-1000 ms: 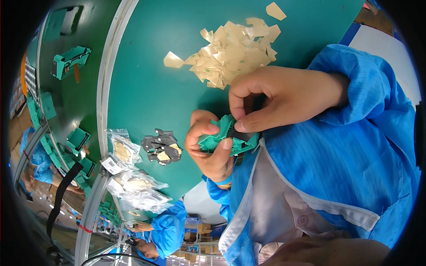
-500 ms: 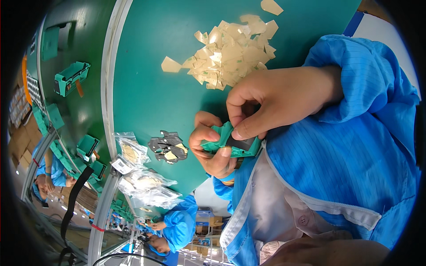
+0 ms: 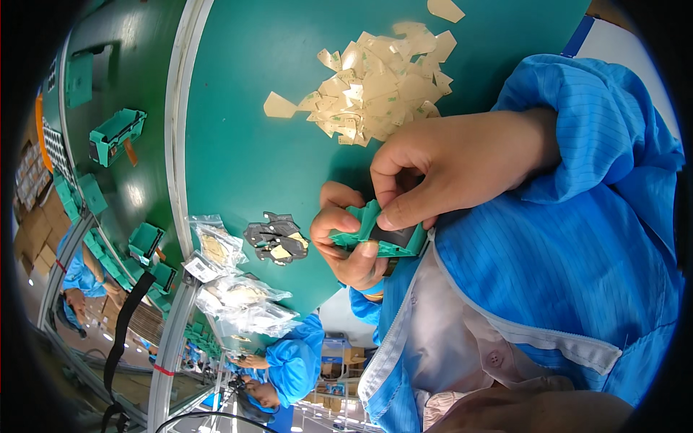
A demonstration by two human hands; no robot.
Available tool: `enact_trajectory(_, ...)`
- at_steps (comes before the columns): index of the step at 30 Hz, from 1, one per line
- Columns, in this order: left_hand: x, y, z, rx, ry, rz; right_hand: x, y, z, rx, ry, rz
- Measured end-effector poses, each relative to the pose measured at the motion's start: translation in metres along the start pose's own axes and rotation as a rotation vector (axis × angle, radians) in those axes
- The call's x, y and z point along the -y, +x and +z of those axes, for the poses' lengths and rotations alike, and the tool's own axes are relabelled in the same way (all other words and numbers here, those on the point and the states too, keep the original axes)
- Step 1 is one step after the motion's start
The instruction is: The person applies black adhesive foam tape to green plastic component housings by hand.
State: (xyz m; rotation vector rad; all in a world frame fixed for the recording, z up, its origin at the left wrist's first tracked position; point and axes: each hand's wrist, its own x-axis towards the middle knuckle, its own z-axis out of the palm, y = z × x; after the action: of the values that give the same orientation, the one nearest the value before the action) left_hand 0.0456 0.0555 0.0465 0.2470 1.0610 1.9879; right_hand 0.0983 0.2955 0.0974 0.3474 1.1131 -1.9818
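Observation:
My left hand point(image 3: 348, 238) is wrapped round a small green plastic housing point(image 3: 368, 215), thumb on its near side and fingers at its far side. Inside or against the housing lies a flat black piece point(image 3: 393, 237). My right hand point(image 3: 455, 162) reaches in from the right with thumb and index finger pinched at the black piece's edge, beside the housing's raised wall. The fingertips behind the thumb are partly hidden. Beyond the hands lies a heap of beige, angular thin pieces point(image 3: 379, 86). Left of the hands sits a small pile of black parts point(image 3: 276, 238) with beige patches.
Clear plastic bags point(image 3: 242, 299) lie at the green table's point(image 3: 245, 159) left edge, by a metal rail point(image 3: 177, 94). Past the rail, a green surface carries several green housings point(image 3: 119, 137). Co-workers in blue point(image 3: 296, 361) sit at the lower left. A black strap point(image 3: 123, 339) hangs there.
My hands keep nearly the same grip on the housing and black piece. The whole view has shifted slightly. Co-workers at the lower left have moved their heads and arms a little.

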Motion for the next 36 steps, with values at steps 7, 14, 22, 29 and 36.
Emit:
enact_trajectory(7, 0.002, -0.002, 0.002, -0.031, -0.030, 0.023, -0.001, 0.002, 0.002, -0.009, -0.005, 0.001)
enact_trajectory(14, -0.003, 0.003, 0.021, -0.205, -0.010, 0.003, 0.001, 0.002, 0.003, -0.019, -0.022, 0.010)
enact_trajectory(22, -0.003, 0.002, 0.006, -0.097, -0.023, -0.007, -0.001, 0.004, 0.004, -0.031, -0.024, 0.025)
enact_trajectory(29, -0.001, -0.003, 0.006, -0.090, 0.000, -0.001, -0.002, 0.004, 0.008, -0.059, 0.003, 0.047)
enact_trajectory(36, 0.001, -0.008, 0.011, -0.159, -0.026, -0.009, -0.004, 0.002, 0.011, -0.090, 0.033, 0.046)
